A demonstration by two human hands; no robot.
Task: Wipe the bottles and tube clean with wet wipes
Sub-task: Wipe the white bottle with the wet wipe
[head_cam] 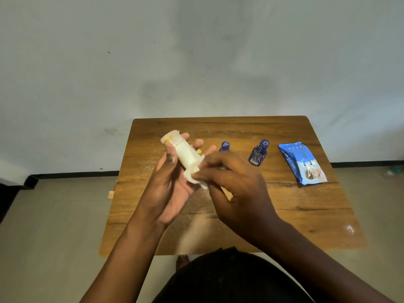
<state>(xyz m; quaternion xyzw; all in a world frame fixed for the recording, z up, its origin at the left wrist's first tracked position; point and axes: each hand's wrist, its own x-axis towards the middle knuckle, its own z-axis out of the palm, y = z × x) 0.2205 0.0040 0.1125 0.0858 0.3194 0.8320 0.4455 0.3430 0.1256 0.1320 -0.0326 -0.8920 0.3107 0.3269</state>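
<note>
1. Above the table (284, 215), the left hand (172, 189) grips a white tube (185, 154), its long axis running far-left to near-right.
2. The right hand (236, 184) pinches a wipe (194, 178) against the tube's near end.
3. Two blue bottles (259, 153) stand untouched, right of the tube, nearer the right hand.

No text can be read anywhere in the frame. The blue wipes pack (302, 164) at the right of the table carries small white lettering and a printed picture, both too blurred to make out. The two dark blue bottles (258, 152) at centre bear white markings that stay illegible.
</note>
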